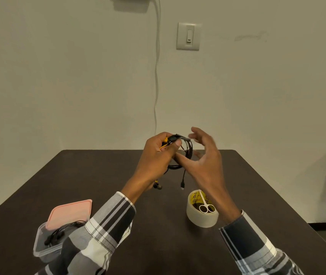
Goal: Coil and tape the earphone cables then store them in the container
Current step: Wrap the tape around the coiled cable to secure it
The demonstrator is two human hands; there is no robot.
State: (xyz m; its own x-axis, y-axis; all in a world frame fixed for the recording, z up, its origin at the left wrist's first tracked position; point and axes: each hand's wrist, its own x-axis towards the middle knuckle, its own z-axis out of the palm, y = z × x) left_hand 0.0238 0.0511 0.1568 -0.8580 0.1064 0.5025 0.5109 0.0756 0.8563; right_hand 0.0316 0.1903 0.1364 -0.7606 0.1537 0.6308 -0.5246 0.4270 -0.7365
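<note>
Left hand (158,153): closed on coiled earphone cable (186,153), held above bench (158,225), coil plane roughly upright, plug and earbuds dangling below. Right hand (203,155): open, fingers spread, empty, just right of coil; small tape strip apparently on the coil's top. Tape roll (201,213), scissors (206,206) resting on top, near right wrist. Container (39,241), lid (69,213) ajar, another cable inside, nearer left forearm.

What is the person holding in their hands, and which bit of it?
The left hand pinches a coiled black earphone cable at the coil's top left side. The right hand is open and holds nothing.
</note>
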